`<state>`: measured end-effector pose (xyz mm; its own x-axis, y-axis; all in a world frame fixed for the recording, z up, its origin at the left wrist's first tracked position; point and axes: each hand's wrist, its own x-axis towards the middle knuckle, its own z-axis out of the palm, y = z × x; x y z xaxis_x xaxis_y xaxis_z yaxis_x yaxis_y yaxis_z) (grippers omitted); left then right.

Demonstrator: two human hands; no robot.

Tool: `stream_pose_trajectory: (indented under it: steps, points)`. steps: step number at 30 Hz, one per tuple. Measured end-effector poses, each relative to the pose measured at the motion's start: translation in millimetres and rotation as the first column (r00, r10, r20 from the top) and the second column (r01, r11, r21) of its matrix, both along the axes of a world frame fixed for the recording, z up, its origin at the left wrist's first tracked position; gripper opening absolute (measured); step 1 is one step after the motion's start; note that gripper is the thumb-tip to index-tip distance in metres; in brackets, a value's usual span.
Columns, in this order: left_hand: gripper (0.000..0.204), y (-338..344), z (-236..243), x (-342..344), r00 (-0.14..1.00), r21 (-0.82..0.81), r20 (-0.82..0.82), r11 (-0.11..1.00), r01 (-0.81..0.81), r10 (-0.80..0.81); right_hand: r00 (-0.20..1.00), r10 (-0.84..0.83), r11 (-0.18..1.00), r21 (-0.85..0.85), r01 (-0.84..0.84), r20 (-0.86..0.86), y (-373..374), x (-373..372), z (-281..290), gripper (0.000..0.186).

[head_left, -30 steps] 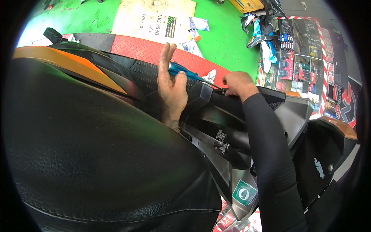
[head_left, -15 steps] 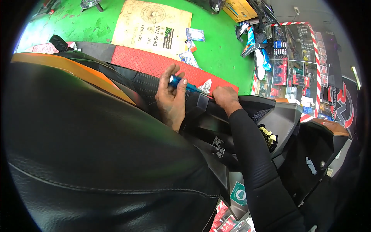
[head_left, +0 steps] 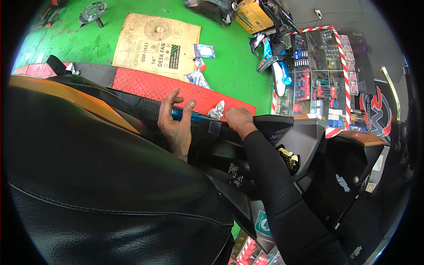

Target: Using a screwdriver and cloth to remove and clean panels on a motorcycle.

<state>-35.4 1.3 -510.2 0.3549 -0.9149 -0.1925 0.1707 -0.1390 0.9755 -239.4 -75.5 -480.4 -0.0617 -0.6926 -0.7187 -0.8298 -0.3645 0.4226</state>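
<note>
Beside the scooter's seat (head_left: 119,159), my left hand (head_left: 176,128) has its thumb and fingers loosely around the blue handle of a screwdriver (head_left: 178,113). The handle lies nearly level along the edge of the black side panel (head_left: 207,139), partly hidden by my fingers. The screwdriver's tip cannot be made out. My right hand (head_left: 239,120) is closed at the panel's edge, farther right, with its fingers tucked under. What it pinches there is hidden. A crumpled silvery wrapper (head_left: 217,110) lies just beyond, between the hands.
A red tread-plate platform (head_left: 145,84) runs beyond the scooter. On the green floor lie a flattened cardboard box (head_left: 154,46) and small plastic packets (head_left: 204,51). A glass display case (head_left: 311,75) with striped edging stands right. More dark body panels (head_left: 349,172) are near my right arm.
The view has shifted, so the surroundings sit farther left and slightly higher. My left hand has turned on the screwdriver, covering the handle's end. My right hand stays closed at the panel edge.
</note>
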Motion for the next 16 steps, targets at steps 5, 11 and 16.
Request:
stream_pose_trajectory:
  steps: [5, 11, 16]
  points:
    - [0.053, 0.5, 4.1, -2.5, 0.888, -0.225, -0.44, 0.941, -0.255, 0.135, 0.997, 0.057, 0.998, 0.003, -0.057, 0.043, 0.7, -0.5, -1.1, 0.022]
    - [0.052, 2.9, 15.2, 14.1, 0.993, 0.273, -0.087, 0.957, 0.099, -0.077, 0.997, 0.069, 0.998, -0.003, -0.069, 0.042, 2.1, -6.0, -1.4, 0.022]
    - [0.068, 9.3, -17.5, 0.0, 0.798, -0.242, -0.603, 0.949, -0.201, 0.016, 0.995, 0.075, 0.997, -0.039, -0.072, 0.071, 3.3, -6.3, -9.0, 0.022]
